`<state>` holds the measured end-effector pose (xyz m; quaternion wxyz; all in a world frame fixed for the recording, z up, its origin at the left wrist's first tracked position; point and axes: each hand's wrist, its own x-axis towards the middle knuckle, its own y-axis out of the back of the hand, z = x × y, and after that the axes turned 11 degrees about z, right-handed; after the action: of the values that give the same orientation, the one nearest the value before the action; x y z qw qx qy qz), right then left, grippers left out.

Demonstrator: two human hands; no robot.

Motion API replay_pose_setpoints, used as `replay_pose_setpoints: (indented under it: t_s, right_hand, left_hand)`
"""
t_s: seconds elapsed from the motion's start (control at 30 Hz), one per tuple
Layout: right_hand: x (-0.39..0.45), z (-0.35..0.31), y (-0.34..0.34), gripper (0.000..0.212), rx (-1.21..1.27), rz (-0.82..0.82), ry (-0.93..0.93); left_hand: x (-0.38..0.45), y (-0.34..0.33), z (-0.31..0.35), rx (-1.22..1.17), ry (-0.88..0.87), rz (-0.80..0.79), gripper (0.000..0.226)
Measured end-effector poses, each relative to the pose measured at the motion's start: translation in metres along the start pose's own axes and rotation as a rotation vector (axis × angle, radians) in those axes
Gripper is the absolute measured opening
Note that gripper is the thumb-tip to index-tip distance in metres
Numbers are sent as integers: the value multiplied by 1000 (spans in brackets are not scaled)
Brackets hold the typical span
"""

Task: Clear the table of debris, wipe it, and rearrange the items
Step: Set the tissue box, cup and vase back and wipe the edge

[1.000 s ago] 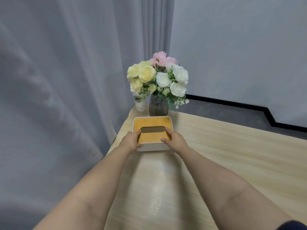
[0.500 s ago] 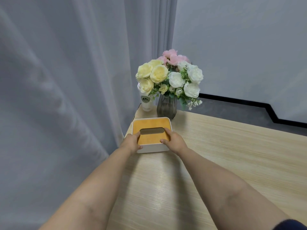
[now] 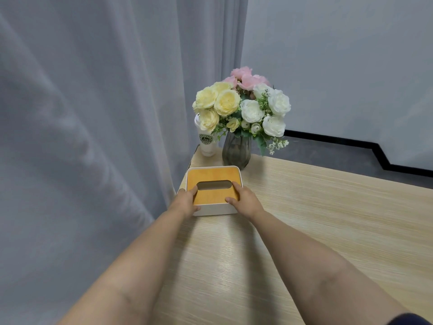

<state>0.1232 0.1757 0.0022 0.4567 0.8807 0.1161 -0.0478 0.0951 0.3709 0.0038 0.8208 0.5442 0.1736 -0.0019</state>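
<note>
The left hand [image 3: 185, 202] and the right hand [image 3: 243, 201] hold the tissue box [image 3: 213, 191] from both sides, fingers curled on its orange lid. The box stands on the table [image 3: 328, 219] near the left corner, just before the flower vase [image 3: 236, 152] and the paper cup [image 3: 207, 143].

I see my left hand [image 3: 186, 201] and right hand [image 3: 243, 200] gripping the two near corners of the tissue box [image 3: 213, 190] on the tabletop [image 3: 316, 219]. Just behind it stand a vase [image 3: 236, 152] of flowers [image 3: 243, 106] and a paper cup [image 3: 207, 141].
</note>
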Motion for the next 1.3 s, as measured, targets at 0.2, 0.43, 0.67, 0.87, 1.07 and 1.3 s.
replay_pose_setpoints:
  t_s: [0.2, 0.43, 0.67, 0.87, 1.07, 1.3]
  right_hand:
    - [8, -1, 8, 63, -71, 8, -18]
    - [9, -2, 2, 67, -209, -22, 101]
    - [5, 1, -8, 66, -228, -56, 43]
    - [1, -2, -16, 64, -217, -13, 24]
    - [-6, -7, -26, 65, -213, 43, -20]
    - [-6, 0, -21, 73, -215, 65, 5]
  left_hand:
    - [-9, 4, 0, -92, -37, 55, 79]
    - [-11, -6, 4, -12, -36, 45, 80]
    - [-4, -10, 2, 11, -43, 1, 78]
    - [7, -2, 0, -26, -82, -20, 79]
    - [21, 8, -4, -77, -157, -53, 81]
    - [26, 10, -9, -106, -201, -40, 88]
